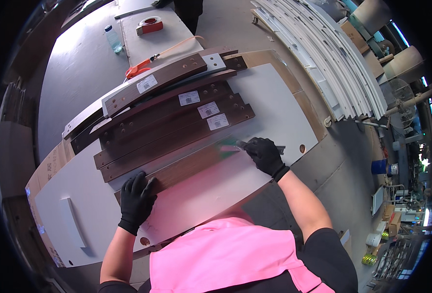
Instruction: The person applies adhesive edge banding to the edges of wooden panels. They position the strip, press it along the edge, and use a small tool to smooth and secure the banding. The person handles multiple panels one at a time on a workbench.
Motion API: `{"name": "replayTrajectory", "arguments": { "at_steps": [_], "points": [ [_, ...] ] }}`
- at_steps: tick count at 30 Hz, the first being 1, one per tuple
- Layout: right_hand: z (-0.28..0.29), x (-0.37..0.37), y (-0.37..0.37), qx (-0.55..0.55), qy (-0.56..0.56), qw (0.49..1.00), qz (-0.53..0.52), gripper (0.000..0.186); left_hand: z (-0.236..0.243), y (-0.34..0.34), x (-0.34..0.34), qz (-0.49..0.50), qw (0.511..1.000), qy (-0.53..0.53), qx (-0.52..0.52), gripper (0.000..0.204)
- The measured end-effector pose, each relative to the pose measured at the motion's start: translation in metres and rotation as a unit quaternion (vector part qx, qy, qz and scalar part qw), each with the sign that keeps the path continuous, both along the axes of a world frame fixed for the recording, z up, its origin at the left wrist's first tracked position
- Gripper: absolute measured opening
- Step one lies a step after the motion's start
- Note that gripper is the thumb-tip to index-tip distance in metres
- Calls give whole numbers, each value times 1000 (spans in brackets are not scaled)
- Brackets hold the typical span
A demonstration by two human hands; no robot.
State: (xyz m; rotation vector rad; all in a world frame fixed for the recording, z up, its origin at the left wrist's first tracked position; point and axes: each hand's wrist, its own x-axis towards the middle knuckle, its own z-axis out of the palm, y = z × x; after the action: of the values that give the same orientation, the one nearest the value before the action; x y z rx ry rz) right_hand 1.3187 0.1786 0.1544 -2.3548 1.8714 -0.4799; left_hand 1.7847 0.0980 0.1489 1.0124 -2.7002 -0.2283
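A brown wood-grain board lies lengthwise across a white panel in front of me. At its left end my left hand, in a black glove, grips it with thumb and fingers closed on the edge. My right hand, also black-gloved, is closed over the board's right part. From its fingers a small pale, partly clear piece sticks out beside a greenish patch; its kind is unclear. Just beyond, several dark brown boards with drilled holes and white labels lie stacked, some crosswise at an angle.
On the table beyond are a water bottle, a red tape dispenser and an orange air gun with its hose. A narrow white strip lies on the panel's left. Long white panels are racked at the right.
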Motion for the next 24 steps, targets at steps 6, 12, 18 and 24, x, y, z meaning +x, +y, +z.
{"name": "replayTrajectory", "arguments": {
  "at_steps": [6, 12, 18, 24],
  "points": [
    [-2, 36, 13, -31, -16, 996, -78, 47, -2, -2, -1, -11, 1000, -3, -11, 76],
    [-6, 62, 21, -23, -65, 990, -124, 41, 1, -3, -1, -4, 1000, -6, 1, 74],
    [-21, 144, 11, -89, -31, 993, -71, 44, 4, -2, -4, -11, 1000, 11, -9, 70],
    [6, 158, 8, 47, -88, 987, -126, 33, 2, -29, 3, -34, 987, 111, 108, 35]
  ]
}}
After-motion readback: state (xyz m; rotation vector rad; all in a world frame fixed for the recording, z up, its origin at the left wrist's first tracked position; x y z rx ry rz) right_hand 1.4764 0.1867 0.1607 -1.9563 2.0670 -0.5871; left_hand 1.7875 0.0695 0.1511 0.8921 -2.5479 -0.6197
